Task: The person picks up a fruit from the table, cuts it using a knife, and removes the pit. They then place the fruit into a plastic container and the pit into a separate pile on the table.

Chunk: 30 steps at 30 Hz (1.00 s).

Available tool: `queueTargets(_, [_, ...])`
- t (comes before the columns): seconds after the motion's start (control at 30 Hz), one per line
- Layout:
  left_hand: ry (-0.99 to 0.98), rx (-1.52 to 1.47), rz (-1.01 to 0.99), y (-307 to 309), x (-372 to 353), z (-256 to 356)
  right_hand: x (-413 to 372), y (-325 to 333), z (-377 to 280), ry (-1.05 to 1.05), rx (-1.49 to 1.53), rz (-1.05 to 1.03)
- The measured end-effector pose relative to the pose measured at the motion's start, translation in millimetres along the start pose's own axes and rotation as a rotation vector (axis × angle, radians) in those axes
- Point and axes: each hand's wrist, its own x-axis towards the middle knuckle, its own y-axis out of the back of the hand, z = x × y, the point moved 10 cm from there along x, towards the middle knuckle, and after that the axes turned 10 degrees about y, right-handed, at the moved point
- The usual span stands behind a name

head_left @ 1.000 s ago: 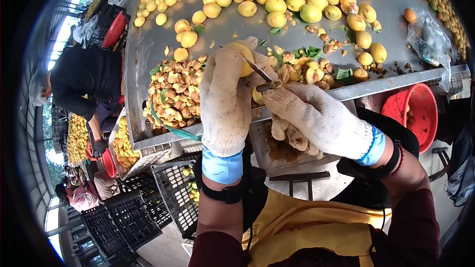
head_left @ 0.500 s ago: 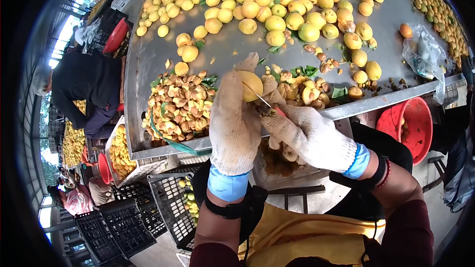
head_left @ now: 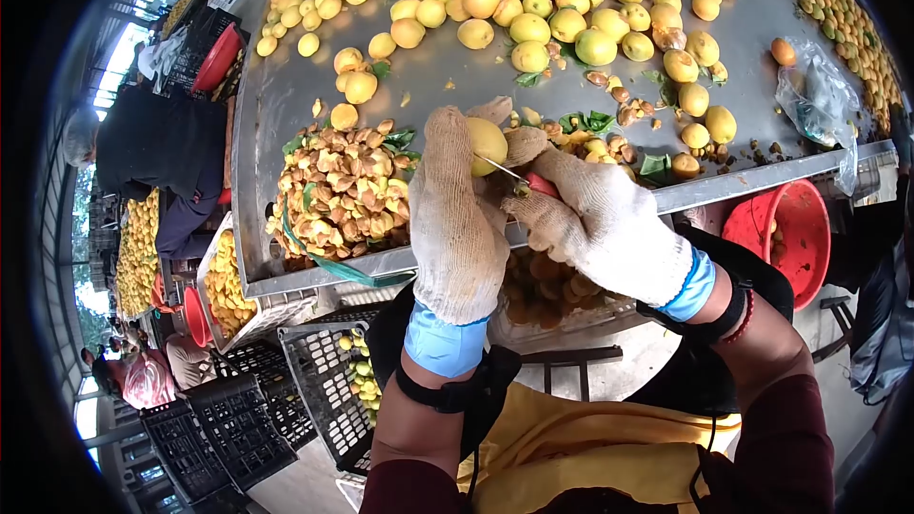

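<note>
Well, at the far left we see one person in dark clothes [head_left: 143, 148] bent beside the long stainless-steel surface [head_left: 286, 105]. Lower down are two empty black plastic lattice crates [head_left: 238, 428]. On the near-left part of the surface lies one heap of brown fruit stones and peel [head_left: 338, 195].

Next comes our left hand [head_left: 457, 219], in a white knitted glove, closed around one round yellow fruit [head_left: 487, 141] held just above the surface's near edge. Our right hand [head_left: 600, 219], gloved alike, grips one small red-handled knife [head_left: 538, 183], its thin blade touching the fruit.

Beyond our two hands, loose yellow fruits [head_left: 533, 9] cover the surface, too many to count. At the far right sit one clear plastic bag [head_left: 819, 95] and, below the edge, one red plastic bucket [head_left: 785, 233].
</note>
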Motion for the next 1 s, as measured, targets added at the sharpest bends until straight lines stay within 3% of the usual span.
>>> queueTargets(0.13, [-0.102, -0.027, 0.013, -1, -1, 3, -1, 7, -22, 0.245, -0.038, 0.121])
queueTargets(0.23, [-0.07, -0.122, -0.027, 4, 0, -4, -5, -7, 5, -0.149, 0.416, -0.01])
queueTargets(0.27, [-0.072, -0.124, -0.03, 2, 0, -3, -4, -5, 6, -0.147, 0.413, -0.01])
queueTargets(0.33, [-0.287, 0.312, -0.028, -13, -8, 17, 1, -1, -2, -0.045, 0.357, -0.038])
queueTargets(0.4, [-0.207, 0.317, -0.005, -9, -7, 19, -1, 1, -8, -0.054, 0.17, -0.071])
queueTargets(0.47, [-0.119, 0.323, 0.021, -5, -3, 11, -2, 6, -22, 0.221, -0.171, 0.037])
queueTargets(0.53, [-0.002, 0.028, 0.067, 6, 4, -4, -2, 7, -21, 0.19, -0.151, 0.064])
queueTargets(0.57, [0.001, 0.027, 0.065, 8, 5, -8, -1, 9, -23, 0.211, -0.225, 0.089])
queueTargets(0.6, [0.074, -0.082, -0.007, 6, 7, -19, -2, 11, -25, 0.231, -0.298, 0.113])
queueTargets(0.7, [0.129, -0.196, -0.085, 1, 11, -26, 5, 5, -18, 0.318, -0.359, 0.137])
queueTargets(0.77, [0.126, -0.201, -0.092, -2, 15, -26, 3, 8, -10, 0.223, -0.341, 0.098])
queueTargets(0.83, [-0.008, 0.055, 0.05, 7, 16, -8, 1, 10, -7, 0.131, -0.322, 0.055])
queueTargets(1.0, [-0.117, 0.127, -0.026, -2, 7, -1, 5, 11, -5, 0.178, -0.224, 0.083])
